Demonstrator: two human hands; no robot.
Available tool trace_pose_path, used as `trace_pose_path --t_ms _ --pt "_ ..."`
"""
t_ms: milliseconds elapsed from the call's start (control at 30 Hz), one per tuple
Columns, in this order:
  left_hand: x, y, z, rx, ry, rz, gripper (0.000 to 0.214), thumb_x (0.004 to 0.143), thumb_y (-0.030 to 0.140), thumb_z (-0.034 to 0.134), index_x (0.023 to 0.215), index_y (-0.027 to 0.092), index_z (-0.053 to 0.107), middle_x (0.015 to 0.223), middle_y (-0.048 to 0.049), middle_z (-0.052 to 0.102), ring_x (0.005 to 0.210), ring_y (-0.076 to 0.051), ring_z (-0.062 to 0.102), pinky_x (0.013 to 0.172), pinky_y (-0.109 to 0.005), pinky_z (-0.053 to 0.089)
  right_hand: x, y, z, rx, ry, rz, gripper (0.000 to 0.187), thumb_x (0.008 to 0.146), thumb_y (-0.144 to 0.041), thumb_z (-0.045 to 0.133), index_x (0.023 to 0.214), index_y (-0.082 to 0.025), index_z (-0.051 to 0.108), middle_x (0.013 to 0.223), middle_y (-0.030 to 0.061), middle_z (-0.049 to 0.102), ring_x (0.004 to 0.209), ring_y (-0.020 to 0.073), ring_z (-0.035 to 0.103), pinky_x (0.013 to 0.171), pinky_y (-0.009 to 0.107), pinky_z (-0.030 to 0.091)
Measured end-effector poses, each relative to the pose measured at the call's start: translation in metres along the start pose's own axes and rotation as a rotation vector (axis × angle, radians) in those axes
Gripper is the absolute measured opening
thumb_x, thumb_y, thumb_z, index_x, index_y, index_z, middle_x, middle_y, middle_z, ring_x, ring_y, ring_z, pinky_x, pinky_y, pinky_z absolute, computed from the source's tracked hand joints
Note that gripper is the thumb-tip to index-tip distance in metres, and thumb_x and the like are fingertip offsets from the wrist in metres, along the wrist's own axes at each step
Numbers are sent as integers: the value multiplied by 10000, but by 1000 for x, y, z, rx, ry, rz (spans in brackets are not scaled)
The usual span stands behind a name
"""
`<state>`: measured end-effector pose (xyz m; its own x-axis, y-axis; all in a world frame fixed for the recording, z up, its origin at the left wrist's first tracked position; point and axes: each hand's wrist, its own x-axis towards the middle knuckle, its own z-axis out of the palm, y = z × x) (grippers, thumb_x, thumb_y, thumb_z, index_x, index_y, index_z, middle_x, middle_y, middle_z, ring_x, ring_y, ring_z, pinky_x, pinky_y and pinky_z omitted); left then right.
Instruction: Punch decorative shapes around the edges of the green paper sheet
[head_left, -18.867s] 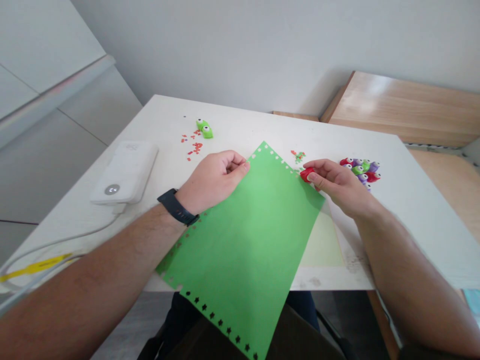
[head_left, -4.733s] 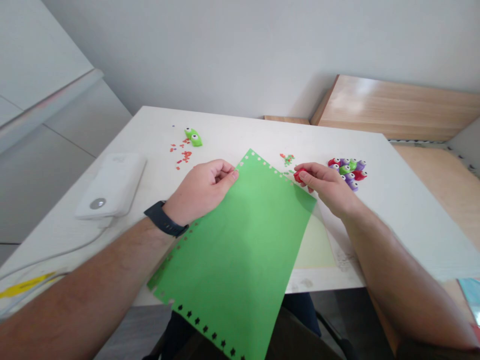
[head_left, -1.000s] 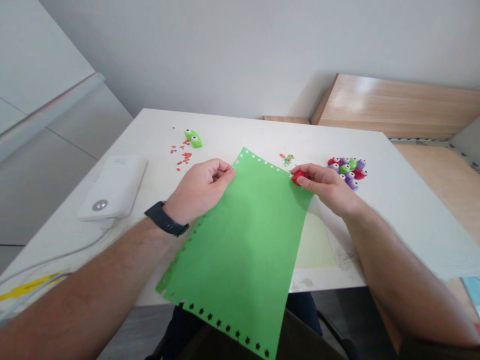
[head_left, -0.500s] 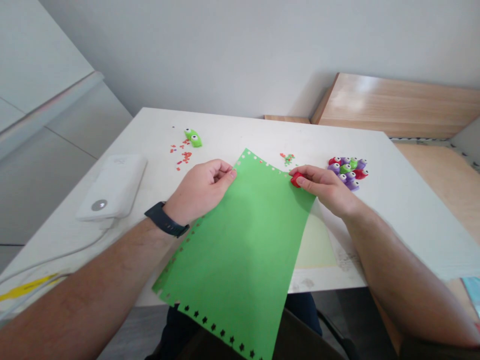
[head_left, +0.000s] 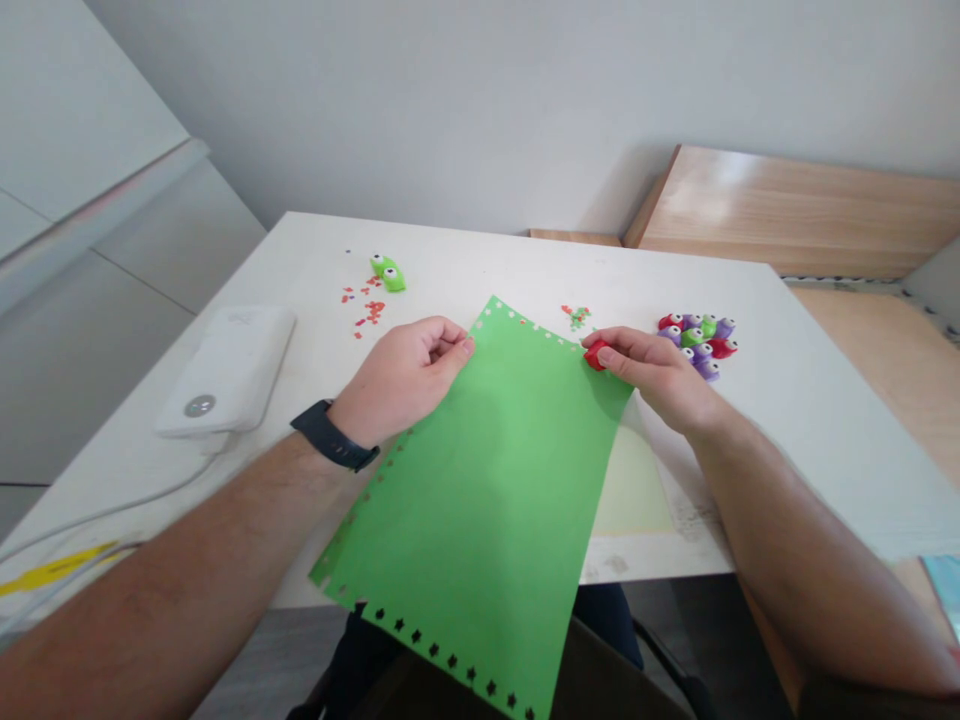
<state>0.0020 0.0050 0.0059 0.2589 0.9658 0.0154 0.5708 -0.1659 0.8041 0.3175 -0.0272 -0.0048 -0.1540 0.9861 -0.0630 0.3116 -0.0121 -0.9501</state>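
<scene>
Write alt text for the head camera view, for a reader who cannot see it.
The left hand pinches the far corner of a green paper sheet with holes punched along its edges, while the right hand holds a small red paper punch on its far edge. More punches lie clustered on the white table nearby.

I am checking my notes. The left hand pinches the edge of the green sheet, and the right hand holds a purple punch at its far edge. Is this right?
Not quite. The head view shows the punch in the right hand is red, not purple. The rest holds: the left hand pinches the green sheet's edge.
</scene>
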Motion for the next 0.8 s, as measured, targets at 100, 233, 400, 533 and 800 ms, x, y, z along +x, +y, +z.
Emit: trace_pose_path --t_ms 100,233,400,533,800 --pt "0 -1 0 -8 -7 7 293 951 477 631 983 203 727 865 -29 756 683 -184 603 626 -297 430 0 0 0 4 -23 -10 317 945 -486 715 1140 -238 744 1048 39 726 941 218 615 834 359 445" --pt "1 -1 0 7 -8 2 290 947 472 635 987 201 731 860 -29 756 672 -182 598 624 -297 429 1 0 1 4 -6 -13 304 944 -479 716 1127 -238 744 1033 35 721 931 213 609 832 357 439" --pt "0 0 0 28 -3 -12 283 941 467 635 978 204 733 847 -28 756 675 -185 605 623 -295 436 1 0 2 11 29 4 312 933 -481 718 1120 -232 744 1012 33 718 923 214 604 825 359 434" --pt "0 1 0 34 3 -7 278 939 465 633 967 207 733 849 -24 757 673 -179 602 628 -296 442 1 0 2 -12 54 -3 291 942 -480 707 1096 -237 752 1009 27 715 929 214 598 842 362 422" --pt "0 0 0 16 6 5 282 949 472 627 963 209 727 854 -16 753 667 -171 592 626 -301 432 1 2 0 -34 30 -8 300 957 -488 694 1110 -235 742 1018 35 715 929 214 603 854 371 430"
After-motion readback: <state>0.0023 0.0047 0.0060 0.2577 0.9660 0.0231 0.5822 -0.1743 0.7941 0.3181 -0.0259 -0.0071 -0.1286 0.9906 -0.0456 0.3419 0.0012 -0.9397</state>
